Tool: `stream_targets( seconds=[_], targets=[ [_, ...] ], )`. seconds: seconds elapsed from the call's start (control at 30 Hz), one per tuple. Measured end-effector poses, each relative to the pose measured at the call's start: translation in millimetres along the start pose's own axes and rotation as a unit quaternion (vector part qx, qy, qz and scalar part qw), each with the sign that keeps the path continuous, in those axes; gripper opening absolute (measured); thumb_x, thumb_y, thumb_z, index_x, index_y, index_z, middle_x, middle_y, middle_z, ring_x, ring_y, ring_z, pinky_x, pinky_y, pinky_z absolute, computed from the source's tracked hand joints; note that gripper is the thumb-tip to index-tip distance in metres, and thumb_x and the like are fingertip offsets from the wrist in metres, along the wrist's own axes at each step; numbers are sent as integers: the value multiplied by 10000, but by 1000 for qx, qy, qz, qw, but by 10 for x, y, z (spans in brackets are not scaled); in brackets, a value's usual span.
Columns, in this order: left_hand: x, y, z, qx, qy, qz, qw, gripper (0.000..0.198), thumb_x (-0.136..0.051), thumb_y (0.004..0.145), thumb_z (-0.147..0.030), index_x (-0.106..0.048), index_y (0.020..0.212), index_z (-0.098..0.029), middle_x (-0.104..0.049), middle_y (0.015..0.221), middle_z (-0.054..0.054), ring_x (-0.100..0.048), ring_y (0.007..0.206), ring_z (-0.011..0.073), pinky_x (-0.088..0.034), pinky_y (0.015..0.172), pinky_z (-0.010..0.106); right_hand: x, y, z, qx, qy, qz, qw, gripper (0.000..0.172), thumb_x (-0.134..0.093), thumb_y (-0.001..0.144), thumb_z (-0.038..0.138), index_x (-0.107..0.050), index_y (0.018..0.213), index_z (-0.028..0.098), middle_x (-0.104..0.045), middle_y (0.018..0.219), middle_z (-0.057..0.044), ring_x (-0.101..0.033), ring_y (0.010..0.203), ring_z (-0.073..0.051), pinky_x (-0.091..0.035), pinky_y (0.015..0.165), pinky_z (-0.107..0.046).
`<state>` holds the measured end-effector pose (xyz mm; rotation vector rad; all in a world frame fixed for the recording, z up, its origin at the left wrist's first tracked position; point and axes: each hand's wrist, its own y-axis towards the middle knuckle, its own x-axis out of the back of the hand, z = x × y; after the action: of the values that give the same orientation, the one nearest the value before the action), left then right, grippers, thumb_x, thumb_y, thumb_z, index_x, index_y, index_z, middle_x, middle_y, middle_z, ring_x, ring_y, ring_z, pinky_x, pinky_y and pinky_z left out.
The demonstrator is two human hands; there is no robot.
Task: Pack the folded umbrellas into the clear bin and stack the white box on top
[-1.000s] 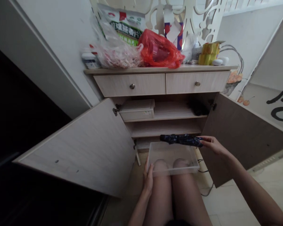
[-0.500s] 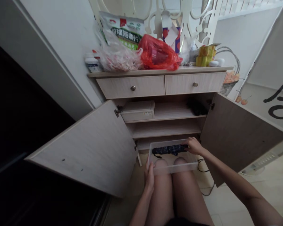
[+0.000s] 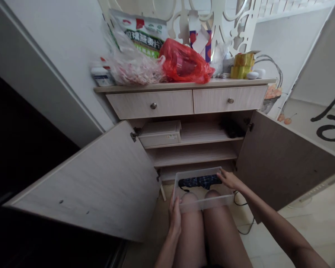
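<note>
At the far rim of the clear plastic storage box point(image 3: 203, 206), what is the right hand point(image 3: 231, 180) doing?

Its fingers point(image 3: 222, 175) are loosely spread and reach over the rim at about 2 o'clock from the box's middle, pinching nothing. They end just beside the tip of the folded navy plaid umbrella point(image 3: 201, 182), though I cannot tell whether they touch it.

And the left hand point(image 3: 175, 217)?

It's curled round the box's near-left corner at 7 o'clock, with the thumb raised along the wall, and looks pressed against the plastic, holding it steady.

Where does the umbrella lie?

Inside the box, flat along the far wall, with a thin strap point(image 3: 184, 190) trailing from its left end.

So what's done, and what's left?

The umbrella is in the box, so that much is done. The box itself sits outside the cabinet, resting on the knees point(image 3: 212, 194), not on a shelf.

What's farther out?

At 12 o'clock stands a low wooden cabinet point(image 3: 195, 156), with its left door point(image 3: 83, 182) open at 10 o'clock and its right door point(image 3: 279, 163) at 2. A pale lidded box point(image 3: 159, 134) sits on its upper shelf, and a red plastic bag point(image 3: 184, 61) lies on top.
</note>
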<state>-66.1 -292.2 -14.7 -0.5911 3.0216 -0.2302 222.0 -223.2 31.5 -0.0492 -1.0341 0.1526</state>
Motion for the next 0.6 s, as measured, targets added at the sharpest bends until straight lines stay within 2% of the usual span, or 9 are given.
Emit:
stream_targets(
  seconds=[0.1, 0.23, 0.3, 0.37, 0.43, 0.5, 0.6],
  targets=[
    [-21, 24, 15, -1, -11, -1, 1000, 631, -568, 843, -519, -554, 1409, -240, -537, 1461, 85, -650, 1110, 227, -466, 1045, 372, 34, 42, 19, -1, -11, -7, 1000, 579, -368, 1003, 471, -507, 1434, 110, -632, 1306, -186, -589, 1239, -291, -451, 980, -338],
    [-46, 64, 16, -5, -18, -2, 1000, 591, -575, 839, -514, -606, 1355, -227, -601, 1388, 92, -625, 1180, 244, -450, 1070, 387, 224, 202, -17, -12, -60, 18, 998, 474, -449, 969, 488, -659, 1271, 189, -717, 1138, -148, -660, 1109, -302, -486, 902, -349],
    [-62, 80, -4, -5, -20, 3, 1000, 579, -580, 833, -514, -626, 1330, -221, -595, 1397, 96, -582, 1252, 251, -443, 1080, 383, 442, 386, -60, -51, -85, -33, 995, 463, -476, 955, 502, -663, 1256, 203, -713, 1126, -158, -669, 1061, -323, -498, 866, -377],
    [-76, 83, -26, -10, -21, 3, 1000, 575, -574, 832, -511, -626, 1327, -223, -574, 1422, 92, -514, 1333, 245, -430, 1091, 365, 728, 656, -123, -94, -96, -151, 979, 491, -444, 974, 476, -585, 1347, 189, -657, 1229, -185, -642, 1089, -328, -496, 868, -398],
    [-80, 75, -27, -11, -12, 2, 1000, 589, -554, 840, -510, -600, 1357, -231, -584, 1412, 81, -527, 1318, 234, -430, 1089, 354, 1017, 975, -206, -122, -105, -249, 955, 496, -423, 989, 401, -504, 1410, 152, -571, 1334, -215, -585, 1166, -324, -478, 910, -403],
    [-69, 67, 10, -1, 3, -1, 1000, 605, -529, 850, -521, -578, 1379, -231, -637, 1339, 78, -606, 1211, 227, -451, 1068, 354, 1235, 1279, -299, -148, -110, -283, 941, 494, -444, 981, 350, -474, 1415, 115, -527, 1356, -240, -533, 1215, -330, -455, 948, -422],
    [-28, 84, 135, 23, 29, -19, 999, 616, -516, 847, -550, -613, 1333, -184, -722, 1125, 101, -667, 1073, 246, -482, 1029, 379, 1356, 1601, -427, -198, -103, -257, 940, 477, -490, 967, 339, -488, 1385, 107, -520, 1315, -258, -502, 1232, -350, -443, 953, -467]
  ],
)
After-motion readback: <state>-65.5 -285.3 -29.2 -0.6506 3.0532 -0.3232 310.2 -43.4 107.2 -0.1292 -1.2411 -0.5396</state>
